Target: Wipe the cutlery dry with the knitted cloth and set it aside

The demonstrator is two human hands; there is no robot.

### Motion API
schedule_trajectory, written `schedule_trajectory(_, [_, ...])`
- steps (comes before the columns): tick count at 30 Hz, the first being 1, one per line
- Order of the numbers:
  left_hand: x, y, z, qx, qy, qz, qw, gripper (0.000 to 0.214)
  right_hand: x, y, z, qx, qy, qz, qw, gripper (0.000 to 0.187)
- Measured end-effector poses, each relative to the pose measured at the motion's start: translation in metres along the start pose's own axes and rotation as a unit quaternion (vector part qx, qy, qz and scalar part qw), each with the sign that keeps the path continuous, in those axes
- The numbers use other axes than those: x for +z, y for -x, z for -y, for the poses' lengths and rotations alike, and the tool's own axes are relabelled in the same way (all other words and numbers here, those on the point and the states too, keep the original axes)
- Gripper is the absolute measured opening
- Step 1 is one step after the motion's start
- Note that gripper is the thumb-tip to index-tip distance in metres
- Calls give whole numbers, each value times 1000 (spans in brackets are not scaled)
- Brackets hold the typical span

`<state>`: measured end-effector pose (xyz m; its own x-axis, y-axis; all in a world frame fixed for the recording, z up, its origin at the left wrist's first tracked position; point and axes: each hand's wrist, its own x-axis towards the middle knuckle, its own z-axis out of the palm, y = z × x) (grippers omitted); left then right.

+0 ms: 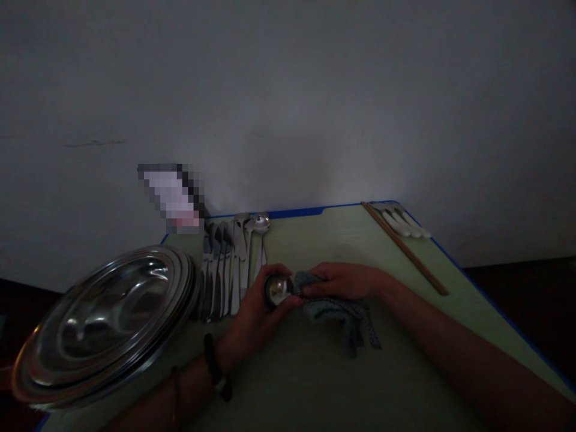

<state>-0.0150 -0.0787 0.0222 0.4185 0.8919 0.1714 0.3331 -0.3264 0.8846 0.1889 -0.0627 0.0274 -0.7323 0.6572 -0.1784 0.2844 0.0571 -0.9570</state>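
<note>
My left hand [258,309] is closed around the round, shiny metal bowl of a spoon [278,289], its hollow side facing up. On its right, my right hand [339,281] grips a grey-green cloth [335,312], pressed against the spoon's handle end. The cloth hides most of that handle, and its loose end hangs down toward the table. Beyond my left hand lies a row of metal cutlery [222,270], with several knives and spoons side by side. One spoon [261,225] in it has a round bowl at the far end.
A stack of oval metal trays [108,312] stands at the left of the green table [310,234]. Wooden chopsticks [405,249] and several white-handled forks [400,221] lie at the right. A blurred-out phone-like object [171,195] leans near the wall [288,120].
</note>
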Motion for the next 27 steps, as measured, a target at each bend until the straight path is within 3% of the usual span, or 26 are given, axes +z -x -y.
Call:
schedule_trajectory(5, [2,2,3,-19,51,-64,996,28,-17,17,11,40,22,26,999,27])
schedule_trajectory(11, [10,0,1,-82,252,-76,961,26,-27,27,21,54,13,59,997,24])
schedule_trajectory(21, [8,-10,-3,-93,254,-118,955,26,-23,22,16,65,57,37,996,28])
schedule_trajectory(27, [8,-8,4,-88,235,-74,965,24,-12,14,22,30,120,4,992,29])
